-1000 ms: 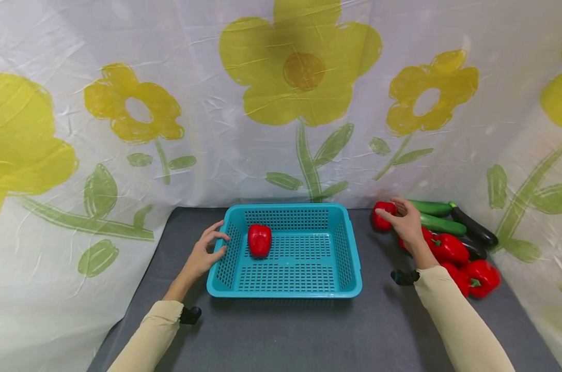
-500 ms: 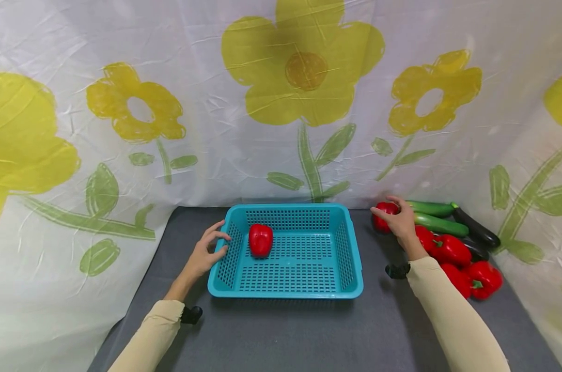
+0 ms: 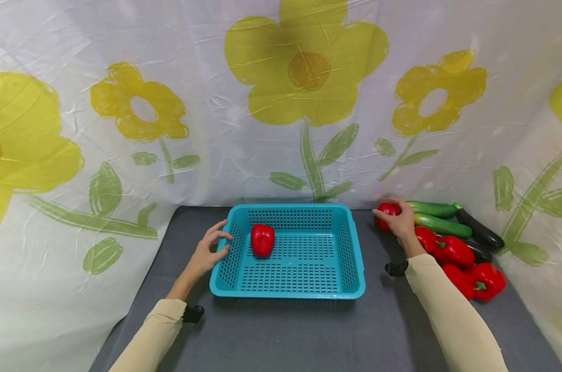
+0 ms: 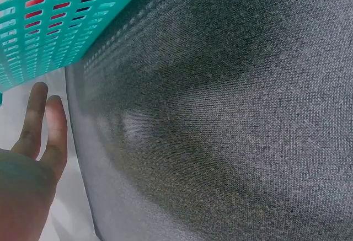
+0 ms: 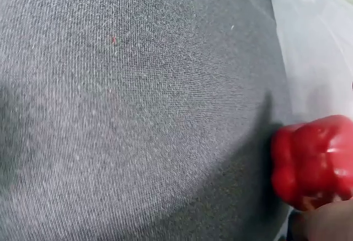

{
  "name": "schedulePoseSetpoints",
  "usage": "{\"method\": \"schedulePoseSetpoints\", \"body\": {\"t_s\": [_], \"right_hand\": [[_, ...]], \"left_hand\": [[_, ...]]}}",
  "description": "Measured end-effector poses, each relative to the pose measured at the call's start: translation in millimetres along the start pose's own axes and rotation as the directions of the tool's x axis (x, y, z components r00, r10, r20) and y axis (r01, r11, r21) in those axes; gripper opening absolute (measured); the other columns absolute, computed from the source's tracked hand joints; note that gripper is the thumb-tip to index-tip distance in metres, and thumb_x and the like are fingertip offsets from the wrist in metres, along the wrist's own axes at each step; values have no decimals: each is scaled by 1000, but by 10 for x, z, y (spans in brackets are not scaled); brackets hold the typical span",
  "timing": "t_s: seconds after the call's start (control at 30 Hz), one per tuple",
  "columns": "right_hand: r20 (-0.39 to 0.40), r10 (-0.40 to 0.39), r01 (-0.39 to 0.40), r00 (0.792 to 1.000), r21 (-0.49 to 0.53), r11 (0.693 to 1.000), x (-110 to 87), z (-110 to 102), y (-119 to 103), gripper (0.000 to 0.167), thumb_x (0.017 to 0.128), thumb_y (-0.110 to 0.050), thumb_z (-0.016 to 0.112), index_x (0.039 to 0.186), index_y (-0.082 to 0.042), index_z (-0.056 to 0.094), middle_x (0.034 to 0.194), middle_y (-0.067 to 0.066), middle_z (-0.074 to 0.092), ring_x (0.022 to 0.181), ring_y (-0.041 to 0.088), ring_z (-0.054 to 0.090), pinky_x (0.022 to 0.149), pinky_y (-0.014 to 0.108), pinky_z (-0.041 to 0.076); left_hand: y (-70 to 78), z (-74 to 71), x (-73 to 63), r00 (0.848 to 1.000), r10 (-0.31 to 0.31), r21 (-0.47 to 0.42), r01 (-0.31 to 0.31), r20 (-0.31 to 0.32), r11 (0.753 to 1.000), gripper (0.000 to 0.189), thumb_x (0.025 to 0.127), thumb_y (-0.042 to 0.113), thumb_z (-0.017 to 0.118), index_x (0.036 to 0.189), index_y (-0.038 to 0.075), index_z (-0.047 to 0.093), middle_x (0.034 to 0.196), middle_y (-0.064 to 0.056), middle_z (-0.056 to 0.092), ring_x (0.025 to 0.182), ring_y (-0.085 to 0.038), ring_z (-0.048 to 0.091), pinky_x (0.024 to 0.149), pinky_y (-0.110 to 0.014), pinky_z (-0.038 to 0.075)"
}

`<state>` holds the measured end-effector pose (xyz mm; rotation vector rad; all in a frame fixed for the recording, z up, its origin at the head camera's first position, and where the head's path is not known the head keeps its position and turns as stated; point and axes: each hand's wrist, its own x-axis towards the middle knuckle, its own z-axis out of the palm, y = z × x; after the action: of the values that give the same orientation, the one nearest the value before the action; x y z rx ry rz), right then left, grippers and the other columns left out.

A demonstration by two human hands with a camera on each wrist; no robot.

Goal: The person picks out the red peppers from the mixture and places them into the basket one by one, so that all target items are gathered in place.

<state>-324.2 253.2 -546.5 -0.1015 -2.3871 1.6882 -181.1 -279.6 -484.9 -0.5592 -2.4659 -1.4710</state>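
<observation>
One blue basket [image 3: 287, 295], six visible red bell peppers [image 3: 263, 241], two green cucumbers [image 3: 441, 225], two dark eggplants [image 3: 481, 228]

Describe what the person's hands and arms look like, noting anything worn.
Both the left hand and right hand are ungloved. The left sleeve and right sleeve are plain cream, ending short of the hands. A small black device shows at each wrist, left and right.

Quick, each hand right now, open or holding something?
Left hand: open, at the rim of the rectangular blue plastic basket.
Right hand: closed around a glossy red bell pepper; grip firmness unclear.
</observation>
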Motion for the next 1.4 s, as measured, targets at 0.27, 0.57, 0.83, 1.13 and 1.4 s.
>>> {"method": "schedulePoseSetpoints", "body": {"t_s": [0.27,0.57,0.83,1.13,1.4], "right_hand": [[-6,71,-71,997,-1,997,-51,6,-106,67,85,-12,82,143,1,50,147,26,41,132,44,36,102,62,40],[-6,94,-94,996,-33,995,-48,1,-75,70,86,-14,83,146,-2,49,150,26,39,134,46,35,102,63,39],[8,76,-76,997,-14,997,-69,-20,-91,70,88,-17,82,148,-4,49,151,23,40,135,43,35,102,61,41],[28,-8,7,1000,21,1000,55,-36,150,76,82,-43,85,145,-14,54,149,20,43,130,42,38,97,61,45],[44,12,-13,999,23,1000,-114,-79,-160,83,83,-44,83,149,-9,48,151,19,41,133,41,37,99,61,43]], "left_hand": [[24,8,13,1000,-13,-18,14,7,1000,21,89,-16,63,110,-13,63,151,-37,32,132,-60,33,93,-70,39],[-304,35,27,1000,-17,-21,17,0,1000,21,92,-10,65,112,-5,65,156,-29,33,138,-48,33,96,-70,37],[-151,17,31,999,-28,-32,28,16,999,21,91,-12,64,112,-10,63,154,-33,31,137,-54,30,96,-70,37],[-437,34,5,1000,-11,-25,10,-4,1000,22,92,-11,64,112,-5,65,156,-30,31,139,-47,30,96,-70,35],[-469,18,-16,1000,-14,-32,13,-10,999,20,93,-6,65,112,0,66,157,-25,33,141,-42,31,98,-67,36]]}}
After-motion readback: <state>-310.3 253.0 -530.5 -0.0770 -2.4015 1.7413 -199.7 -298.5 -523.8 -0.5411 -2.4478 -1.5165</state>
